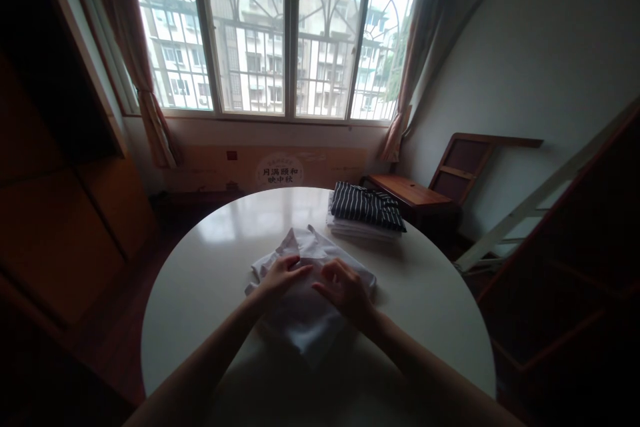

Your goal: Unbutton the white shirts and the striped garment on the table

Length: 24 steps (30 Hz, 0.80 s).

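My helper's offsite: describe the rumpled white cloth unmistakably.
Find the round, glossy white table. Near its middle, below the left hand and right hand, lies the rumpled white cloth. Unlike the neat black-and-white fabric stack beyond, it lies loose.

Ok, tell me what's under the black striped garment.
Folded white cloth shows beneath the black striped garment at its left and near edges, resting on the round table. The covered middle can't be seen.

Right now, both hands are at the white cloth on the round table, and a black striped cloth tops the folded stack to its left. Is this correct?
Not quite: the head view shows the black striped cloth topping the folded stack to the right of the white cloth, not the left.
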### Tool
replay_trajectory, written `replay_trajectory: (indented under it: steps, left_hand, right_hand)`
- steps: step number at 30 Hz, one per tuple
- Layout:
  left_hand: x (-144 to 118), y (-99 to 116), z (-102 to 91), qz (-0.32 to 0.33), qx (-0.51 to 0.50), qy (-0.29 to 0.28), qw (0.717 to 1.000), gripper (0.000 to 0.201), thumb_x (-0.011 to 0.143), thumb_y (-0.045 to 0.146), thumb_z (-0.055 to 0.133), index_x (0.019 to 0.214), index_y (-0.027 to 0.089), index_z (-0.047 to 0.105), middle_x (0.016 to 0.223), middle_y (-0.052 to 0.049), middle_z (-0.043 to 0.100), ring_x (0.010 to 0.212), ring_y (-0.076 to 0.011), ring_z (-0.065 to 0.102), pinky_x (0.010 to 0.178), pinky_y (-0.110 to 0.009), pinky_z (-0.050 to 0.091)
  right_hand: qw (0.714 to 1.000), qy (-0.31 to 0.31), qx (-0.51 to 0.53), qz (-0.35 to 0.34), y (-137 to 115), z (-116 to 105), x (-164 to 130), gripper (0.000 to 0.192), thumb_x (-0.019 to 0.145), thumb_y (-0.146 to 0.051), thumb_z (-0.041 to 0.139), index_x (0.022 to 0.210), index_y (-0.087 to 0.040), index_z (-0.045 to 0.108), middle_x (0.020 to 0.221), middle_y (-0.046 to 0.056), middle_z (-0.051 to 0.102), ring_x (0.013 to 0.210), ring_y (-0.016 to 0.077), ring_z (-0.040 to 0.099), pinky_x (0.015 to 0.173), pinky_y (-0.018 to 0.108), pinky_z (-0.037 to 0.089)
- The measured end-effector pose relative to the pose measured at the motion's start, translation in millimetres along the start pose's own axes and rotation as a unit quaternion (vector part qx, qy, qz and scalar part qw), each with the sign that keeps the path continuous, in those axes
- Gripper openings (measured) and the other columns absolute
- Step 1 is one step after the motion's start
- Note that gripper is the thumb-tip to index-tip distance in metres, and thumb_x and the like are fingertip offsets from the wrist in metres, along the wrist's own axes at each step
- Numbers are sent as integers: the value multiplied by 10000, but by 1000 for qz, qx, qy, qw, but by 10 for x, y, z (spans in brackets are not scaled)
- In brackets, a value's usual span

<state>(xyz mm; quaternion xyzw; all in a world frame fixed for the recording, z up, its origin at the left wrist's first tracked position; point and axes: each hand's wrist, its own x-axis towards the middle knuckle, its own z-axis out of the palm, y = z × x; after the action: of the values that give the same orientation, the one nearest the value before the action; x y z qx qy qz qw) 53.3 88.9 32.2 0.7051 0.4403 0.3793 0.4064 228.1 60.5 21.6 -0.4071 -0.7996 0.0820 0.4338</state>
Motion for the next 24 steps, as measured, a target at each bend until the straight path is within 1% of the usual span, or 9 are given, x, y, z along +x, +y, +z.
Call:
replay_trajectory:
  steps: [3,5,7,10,14,17,20,22,24]
  left_hand:
    - [-29,32,33,-7,-89,-68,994,256,696,357,567,786,122,612,715,-18,587,662,-137,505,578,-223,385]
    - [-46,44,12,-6,-121,-93,988,221,684,299,560,799,121,624,744,-26,607,716,-156,525,635,-239,412]
    - [-67,63,-20,-10,-117,-96,988,204,695,248,519,814,128,634,773,-28,620,767,-172,535,687,-258,426]
    - [-94,83,-36,-20,-68,-82,994,240,732,206,459,884,153,636,870,-34,634,844,-189,537,739,-283,438]
    - [-76,27,24,-3,-16,-70,997,292,768,201,462,1034,185,580,1011,-47,610,936,-191,526,810,-293,437]
    - [-47,-7,50,10,18,-56,998,266,771,186,468,1017,172,567,996,-54,603,905,-179,531,804,-289,439]
    - [-63,49,14,46,3,-117,992,225,766,197,489,967,151,580,931,-47,608,871,-175,535,764,-269,440]
    - [-108,109,-24,55,-2,-165,985,222,756,255,525,937,144,589,905,-40,605,845,-174,537,729,-254,436]
    - [-166,151,-52,41,27,-204,978,307,705,334,597,951,149,586,913,-32,601,828,-175,536,708,-245,429]
  right_hand:
    - [1000,9,9,-27,31,32,-23,218,707,-292,637,788,-197,459,773,17,525,676,146,503,606,264,424]
    - [999,27,0,-45,47,48,-28,182,718,-225,608,824,-200,463,818,33,527,739,166,512,644,285,440]
    - [997,40,-23,-64,43,51,-25,164,726,-153,557,861,-202,479,873,53,534,815,187,512,701,309,443]
    - [996,23,-56,-68,13,39,-17,199,720,-78,484,869,-208,512,922,65,543,877,199,506,760,328,430]
    - [999,-12,-37,-21,-12,11,-11,199,722,-58,437,812,-208,532,846,47,565,805,179,525,730,302,425]
    - [1000,-12,-12,13,20,-24,8,146,745,-95,430,774,-202,525,769,31,560,736,164,531,691,278,424]
    - [997,39,-20,61,150,-73,47,114,801,-197,420,852,-184,522,811,47,565,777,173,536,730,292,424]
    - [990,69,-50,114,301,-104,74,215,791,-290,472,957,-159,512,918,85,566,875,204,526,793,333,411]
    - [983,52,-74,159,470,-128,96,334,730,-354,553,990,-147,516,997,112,558,949,236,506,837,369,392]
